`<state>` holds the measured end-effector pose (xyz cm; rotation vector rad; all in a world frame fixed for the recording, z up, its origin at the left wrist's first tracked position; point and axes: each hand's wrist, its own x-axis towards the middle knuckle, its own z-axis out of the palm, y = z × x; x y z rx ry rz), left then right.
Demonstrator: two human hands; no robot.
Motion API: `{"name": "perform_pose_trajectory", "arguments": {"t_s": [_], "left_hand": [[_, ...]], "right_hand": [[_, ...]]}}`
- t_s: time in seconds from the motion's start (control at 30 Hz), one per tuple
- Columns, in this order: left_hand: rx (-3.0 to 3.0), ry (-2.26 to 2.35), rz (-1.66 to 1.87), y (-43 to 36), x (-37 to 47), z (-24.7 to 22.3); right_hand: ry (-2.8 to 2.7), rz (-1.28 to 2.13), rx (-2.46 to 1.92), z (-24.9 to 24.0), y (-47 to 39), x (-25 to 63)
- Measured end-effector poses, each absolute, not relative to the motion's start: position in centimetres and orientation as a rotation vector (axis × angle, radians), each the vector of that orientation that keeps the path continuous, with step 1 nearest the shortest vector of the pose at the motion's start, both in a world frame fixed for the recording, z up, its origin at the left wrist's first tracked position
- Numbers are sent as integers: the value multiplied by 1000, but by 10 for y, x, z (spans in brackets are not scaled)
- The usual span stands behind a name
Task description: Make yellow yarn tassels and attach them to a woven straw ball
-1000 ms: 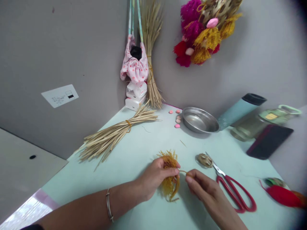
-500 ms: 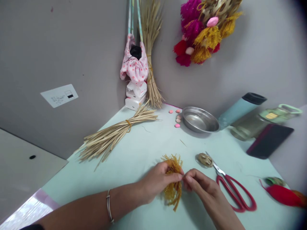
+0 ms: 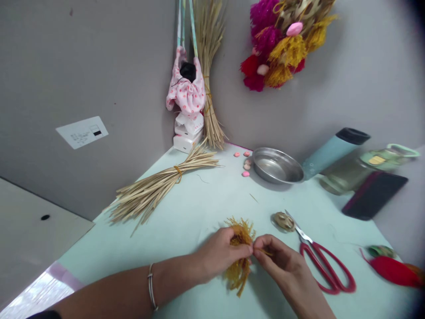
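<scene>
My left hand [image 3: 221, 252] is closed around the middle of a golden-yellow yarn tassel [image 3: 239, 272], whose frayed ends stick out above and below the fingers. Close against it, my right hand [image 3: 277, 261] pinches a short yellow strand [image 3: 266, 252] between thumb and forefinger. The fingertips of both hands nearly meet at the tassel's right side. Just beyond the right hand lie scissors with red handles [image 3: 327, 268], their blades partly apart. By the blade tips rests a small woven straw piece [image 3: 283, 221].
A tied straw bundle [image 3: 162, 184] lies at the left of the pale green table [image 3: 212, 195]. Behind are a metal bowl [image 3: 278, 166], pink beads [image 3: 245, 174], a blue tumbler [image 3: 328, 153], a green bottle [image 3: 352, 170] and a phone [image 3: 374, 195]. Red yarn [image 3: 395, 270] sits at right.
My right hand has shifted slightly, and a yellow strand now shows between its fingers. The tassel has turned a little in my left hand.
</scene>
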<state>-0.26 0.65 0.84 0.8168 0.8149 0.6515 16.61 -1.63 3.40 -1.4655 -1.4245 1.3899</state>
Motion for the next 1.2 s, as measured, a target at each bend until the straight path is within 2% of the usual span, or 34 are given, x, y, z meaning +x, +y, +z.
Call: {"name": "perform_pose_trajectory", "arguments": {"t_s": [0.27,0.53,0.87,1.2], "left_hand": [[677,786,662,10,-3,21],[872,898,642,6,-4,8],[625,801,682,11,-4,24],[656,760,704,9,-5,19]], "right_hand": [[-1467,1346,-1504,35,-18,164],[-1425,1375,-1507,35,-16,163],[-1417,1409,-1522,34,-16,163],[-1342,1441,-1454,41,-17,160]]}}
